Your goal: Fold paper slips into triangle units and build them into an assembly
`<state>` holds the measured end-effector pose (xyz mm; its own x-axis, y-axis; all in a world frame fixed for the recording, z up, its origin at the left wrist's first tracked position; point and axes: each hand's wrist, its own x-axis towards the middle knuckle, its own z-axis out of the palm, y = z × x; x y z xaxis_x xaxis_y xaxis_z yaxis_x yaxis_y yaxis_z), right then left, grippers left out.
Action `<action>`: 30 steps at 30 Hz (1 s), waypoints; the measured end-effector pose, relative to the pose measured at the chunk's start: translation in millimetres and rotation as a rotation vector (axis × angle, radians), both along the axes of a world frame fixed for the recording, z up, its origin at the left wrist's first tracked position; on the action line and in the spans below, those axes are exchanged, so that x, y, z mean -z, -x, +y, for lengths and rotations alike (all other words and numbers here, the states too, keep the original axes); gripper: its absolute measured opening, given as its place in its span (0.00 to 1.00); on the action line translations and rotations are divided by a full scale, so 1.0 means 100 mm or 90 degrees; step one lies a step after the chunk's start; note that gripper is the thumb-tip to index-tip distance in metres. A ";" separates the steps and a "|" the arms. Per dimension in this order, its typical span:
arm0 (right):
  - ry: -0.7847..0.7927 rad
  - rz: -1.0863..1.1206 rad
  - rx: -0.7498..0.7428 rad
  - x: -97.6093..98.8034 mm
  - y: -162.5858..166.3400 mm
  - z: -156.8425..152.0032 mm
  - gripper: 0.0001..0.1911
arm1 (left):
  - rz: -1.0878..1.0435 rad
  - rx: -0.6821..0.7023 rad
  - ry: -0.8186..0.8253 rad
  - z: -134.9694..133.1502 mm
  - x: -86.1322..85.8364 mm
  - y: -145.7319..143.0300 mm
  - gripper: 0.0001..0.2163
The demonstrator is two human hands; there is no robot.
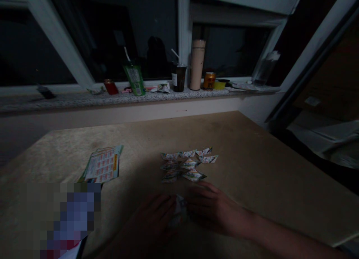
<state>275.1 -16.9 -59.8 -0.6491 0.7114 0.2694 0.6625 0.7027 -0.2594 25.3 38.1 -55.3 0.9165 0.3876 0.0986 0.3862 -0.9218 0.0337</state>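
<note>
Low in the view, a partly folded printed paper point(178, 210) is between my two hands. My left hand point(155, 214), dim in shadow, has its fingers on the paper's left edge. From the right, my right hand point(210, 206) reaches in with bent fingers closed at the paper's right side; its fingertips are dark and hard to see. Just beyond stand several small folded paper boats point(190, 163) in loose rows, made of similar printed paper. Further left lies a fanned stack of printed leaflets point(103, 163).
A wooden table point(238, 173) runs up to the wall. On the granite windowsill point(157, 97) stand a green cup point(134, 77), a dark drink cup point(178, 77), a pink flask point(197, 64), a gold can point(209, 80) and a red jar point(111, 87). A blurred-out object point(73, 218) lies at lower left.
</note>
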 end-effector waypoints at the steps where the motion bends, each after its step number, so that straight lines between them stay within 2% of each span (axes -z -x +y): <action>1: -0.004 -0.010 -0.003 0.00 -0.02 0.02 0.12 | 0.000 0.003 -0.005 0.00 -0.01 -0.02 0.18; 8: -0.009 -0.003 -0.013 -0.02 -0.07 0.07 0.11 | 0.005 0.012 -0.010 0.01 -0.11 -0.17 0.15; 13: 0.016 0.050 -0.006 0.01 -0.08 0.08 0.09 | -0.029 0.008 -0.001 0.03 -0.10 -0.20 0.16; 21: 0.054 0.082 -0.016 -0.01 -0.09 0.10 0.13 | -0.038 0.022 -0.044 0.03 -0.09 -0.21 0.13; 30: 0.053 0.081 -0.018 0.03 -0.11 0.12 0.13 | -0.120 0.027 -0.089 0.04 0.07 -0.18 0.11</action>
<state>286.3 -5.1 -62.7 -0.6336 0.7162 0.2925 0.6004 0.6936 -0.3980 43.3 41.8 -62.5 0.8923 0.3193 0.3191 0.3458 -0.9379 -0.0284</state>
